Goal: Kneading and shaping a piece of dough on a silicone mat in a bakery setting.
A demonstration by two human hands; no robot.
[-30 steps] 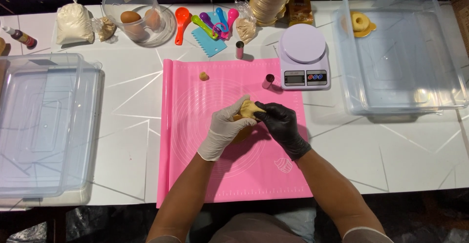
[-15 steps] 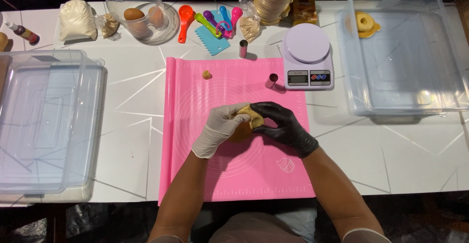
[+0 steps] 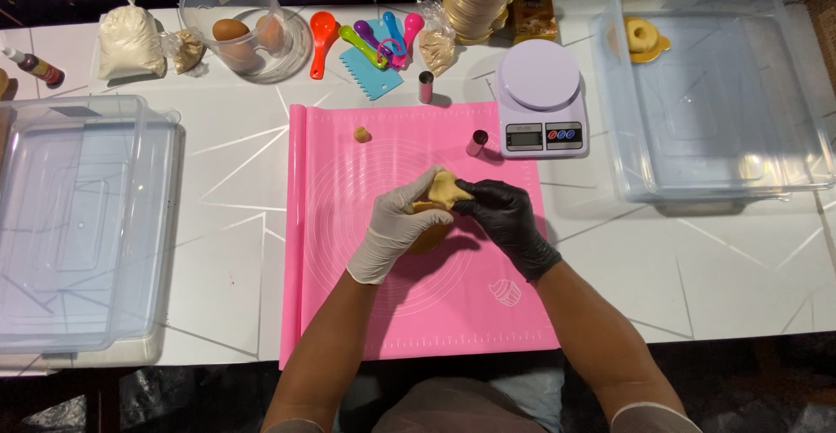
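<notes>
A lump of tan dough (image 3: 444,191) sits between both hands, above the pink mat (image 3: 348,311). The left hand (image 3: 396,228) in a white glove cups it. The right hand (image 3: 505,220) in a black glove pinches its top. A tiny dough ball (image 3: 361,134) lies farther up the mat.

I hold a pale yellow-tan lump of soft dough (image 3: 444,191) between my two hands, lifted just above the pink silicone baking mat (image 3: 366,311) on the bench. My left hand (image 3: 396,228), in a white glove, cups it from below and the side; my right hand (image 3: 503,215), in a black glove, pinches its right edge. The dough looks folded and uneven, its upper part showing between my fingers, a darker rounded part tucked under my left palm.
</notes>
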